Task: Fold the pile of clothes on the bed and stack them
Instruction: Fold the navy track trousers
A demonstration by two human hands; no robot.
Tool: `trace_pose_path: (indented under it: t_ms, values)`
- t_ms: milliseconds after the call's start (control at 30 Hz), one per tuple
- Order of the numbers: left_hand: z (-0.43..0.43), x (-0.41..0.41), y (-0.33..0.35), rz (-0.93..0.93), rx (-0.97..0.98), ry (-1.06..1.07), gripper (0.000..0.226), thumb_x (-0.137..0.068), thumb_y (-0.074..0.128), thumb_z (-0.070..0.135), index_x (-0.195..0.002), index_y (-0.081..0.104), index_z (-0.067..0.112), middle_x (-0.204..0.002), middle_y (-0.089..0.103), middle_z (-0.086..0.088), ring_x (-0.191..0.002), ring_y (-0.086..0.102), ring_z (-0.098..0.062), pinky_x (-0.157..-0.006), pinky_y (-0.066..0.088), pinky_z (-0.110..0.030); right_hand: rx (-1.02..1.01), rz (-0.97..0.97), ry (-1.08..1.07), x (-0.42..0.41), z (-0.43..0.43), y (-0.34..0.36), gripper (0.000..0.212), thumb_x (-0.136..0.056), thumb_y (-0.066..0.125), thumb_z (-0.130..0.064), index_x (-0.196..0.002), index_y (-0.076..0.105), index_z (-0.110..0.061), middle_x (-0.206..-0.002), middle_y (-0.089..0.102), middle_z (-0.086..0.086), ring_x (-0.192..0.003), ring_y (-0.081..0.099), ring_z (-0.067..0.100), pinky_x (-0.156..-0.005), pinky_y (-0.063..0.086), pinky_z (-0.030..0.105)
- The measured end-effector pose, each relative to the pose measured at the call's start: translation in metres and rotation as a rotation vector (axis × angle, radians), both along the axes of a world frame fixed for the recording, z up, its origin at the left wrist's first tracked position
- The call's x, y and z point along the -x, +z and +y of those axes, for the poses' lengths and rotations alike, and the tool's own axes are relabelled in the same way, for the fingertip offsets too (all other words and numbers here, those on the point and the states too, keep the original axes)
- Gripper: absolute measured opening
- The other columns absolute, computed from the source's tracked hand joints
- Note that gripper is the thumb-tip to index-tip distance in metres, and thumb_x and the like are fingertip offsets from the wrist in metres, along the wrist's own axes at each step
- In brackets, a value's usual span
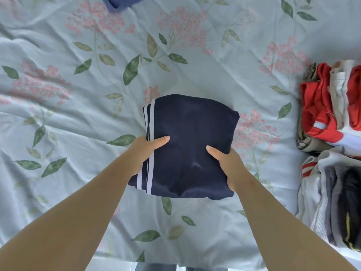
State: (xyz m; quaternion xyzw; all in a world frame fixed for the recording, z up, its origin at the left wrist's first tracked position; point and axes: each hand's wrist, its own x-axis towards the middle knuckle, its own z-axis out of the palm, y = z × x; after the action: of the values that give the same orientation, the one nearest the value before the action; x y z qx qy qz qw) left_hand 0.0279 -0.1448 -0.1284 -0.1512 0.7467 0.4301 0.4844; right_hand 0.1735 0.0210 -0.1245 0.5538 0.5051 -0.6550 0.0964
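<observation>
A folded navy garment (187,141) with white side stripes is held between both hands over the middle of the bed. My left hand (143,151) grips its left edge, thumb on top by the stripes and fingers underneath. My right hand (227,165) grips its right edge the same way, thumb on top. At the right edge of the view stand stacks of folded clothes: a red, white and beige stack (332,112) farther off and a grey, white and black stack (336,200) nearer to me. A blue garment (121,2) lies at the top edge.
The bed is covered with a pale blue floral sheet (78,106), wrinkled, with open sheet left of and beyond the navy garment. The bed's near edge runs along the bottom of the view.
</observation>
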Motion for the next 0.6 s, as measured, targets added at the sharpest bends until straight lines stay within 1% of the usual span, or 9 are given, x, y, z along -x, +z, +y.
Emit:
trace_pose_path:
  t_ms: [67,100,167,233,300,333,433,500,600]
  values:
    - [-0.002,-0.004,0.015,-0.06,-0.054,0.019,0.036,-0.077,0.074,0.04,-0.105,0.066,0.019,-0.101,0.072,-0.003,-0.096,0.067,-0.027,-0.095,0.049,-0.045,0.017,0.047,-0.009,-0.009,0.003,0.015,0.024,-0.084,0.069,-0.031,-0.106,0.059,-0.029,-0.107,0.069,-0.003,-0.097,0.066,0.022,-0.09,0.052,0.041]
    - [-0.002,-0.008,0.026,-0.089,-0.094,0.024,0.035,-0.078,0.073,0.037,-0.106,0.067,0.018,-0.1,0.073,-0.004,-0.095,0.068,-0.028,-0.094,0.049,-0.045,0.022,0.069,-0.019,-0.016,0.005,0.025,0.022,-0.084,0.069,-0.031,-0.105,0.06,-0.031,-0.105,0.07,-0.004,-0.097,0.067,0.022,-0.091,0.052,0.042]
    - [-0.001,-0.019,0.054,-0.137,-0.182,0.032,0.041,-0.074,0.075,0.032,-0.11,0.068,0.015,-0.102,0.073,-0.008,-0.095,0.069,-0.029,-0.094,0.049,-0.046,0.013,0.102,-0.026,-0.031,0.008,0.048,0.023,-0.084,0.069,-0.03,-0.106,0.062,-0.032,-0.104,0.071,-0.005,-0.096,0.068,0.022,-0.092,0.052,0.044]
    - [0.003,-0.033,0.081,-0.18,-0.271,0.03,0.049,-0.067,0.072,0.031,-0.112,0.067,0.015,-0.105,0.072,-0.01,-0.096,0.069,-0.03,-0.09,0.051,-0.045,-0.009,0.123,-0.036,-0.049,0.015,0.071,0.022,-0.084,0.068,-0.028,-0.106,0.063,-0.032,-0.102,0.072,-0.007,-0.096,0.068,0.02,-0.091,0.052,0.043]
    - [0.015,-0.051,0.106,-0.218,-0.357,0.01,0.049,-0.067,0.068,0.03,-0.114,0.066,0.015,-0.107,0.071,-0.01,-0.096,0.069,-0.029,-0.083,0.054,-0.041,-0.05,0.147,-0.07,-0.07,0.025,0.094,0.018,-0.085,0.068,-0.026,-0.101,0.063,-0.034,-0.098,0.072,-0.01,-0.095,0.068,0.017,-0.091,0.052,0.041]
    - [0.025,-0.061,0.117,-0.224,-0.385,-0.008,0.048,-0.068,0.067,0.029,-0.115,0.065,0.016,-0.108,0.071,-0.01,-0.097,0.069,-0.029,-0.081,0.055,-0.041,-0.079,0.152,-0.085,-0.082,0.033,0.105,0.018,-0.084,0.068,-0.026,-0.1,0.063,-0.034,-0.097,0.072,-0.011,-0.095,0.068,0.016,-0.091,0.052,0.041]
    - [0.066,-0.098,0.142,-0.178,-0.418,-0.07,0.04,-0.077,0.07,0.022,-0.116,0.064,0.017,-0.108,0.071,-0.008,-0.098,0.068,-0.028,-0.086,0.052,-0.042,-0.118,0.178,-0.144,-0.127,0.064,0.136,0.022,-0.083,0.069,-0.025,-0.103,0.064,-0.032,-0.1,0.073,-0.01,-0.096,0.068,0.016,-0.089,0.052,0.039]
    - [0.101,-0.13,0.154,-0.119,-0.419,-0.101,0.03,-0.086,0.065,0.019,-0.115,0.064,0.018,-0.105,0.072,-0.004,-0.096,0.069,-0.024,-0.085,0.053,-0.04,-0.155,0.196,-0.166,-0.163,0.092,0.151,0.024,-0.083,0.069,-0.024,-0.106,0.065,-0.031,-0.1,0.073,-0.009,-0.095,0.069,0.016,-0.087,0.052,0.038]
    - [0.156,-0.189,0.163,-0.071,-0.449,-0.137,0.027,-0.088,0.062,0.017,-0.114,0.063,0.023,-0.105,0.072,0.0,-0.097,0.069,-0.02,-0.085,0.054,-0.039,-0.242,0.188,-0.187,-0.225,0.14,0.165,0.02,-0.084,0.068,-0.024,-0.101,0.065,-0.033,-0.097,0.073,-0.012,-0.094,0.068,0.015,-0.084,0.052,0.036]
